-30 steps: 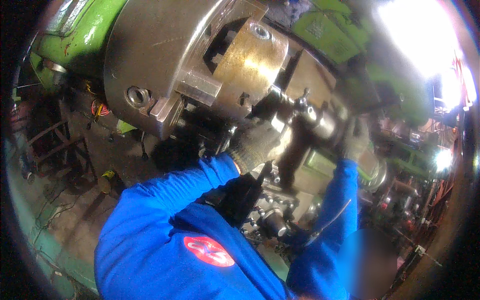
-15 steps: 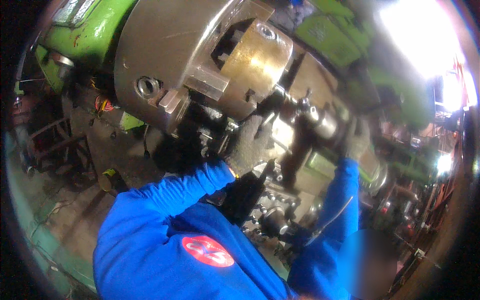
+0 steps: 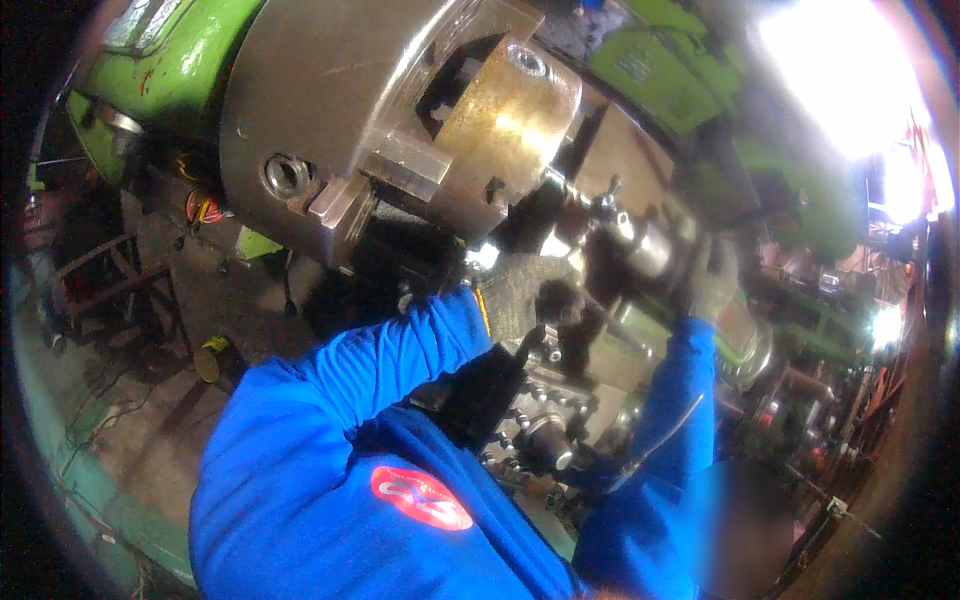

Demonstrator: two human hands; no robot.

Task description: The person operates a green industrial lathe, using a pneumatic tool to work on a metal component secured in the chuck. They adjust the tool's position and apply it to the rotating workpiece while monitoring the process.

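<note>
A large steel lathe chuck (image 3: 300,110) grips a brass-coloured cylindrical workpiece (image 3: 515,120) between its stepped jaws. My left hand (image 3: 520,295), in a grey knit glove, is curled over the tool carriage below the workpiece; whatever lies within its fingers is dark and unclear. On the right, my gloved right hand (image 3: 712,280) is wrapped around the tailstock, behind its shiny metal cylinder (image 3: 650,252). A slim tool (image 3: 560,183) points from the tailstock side toward the workpiece's face.
Handles and bolts crowd the carriage (image 3: 550,440) in front of me. The green headstock (image 3: 180,70) rises at the upper left. Green machine parts (image 3: 660,80) and a bright light stand at the upper right. A dark metal frame (image 3: 120,290) is on the floor at left.
My left hand has moved right and slightly toward me, away from beneath the chuck, and its fingers have curled. My right hand stays on the tailstock.
</note>
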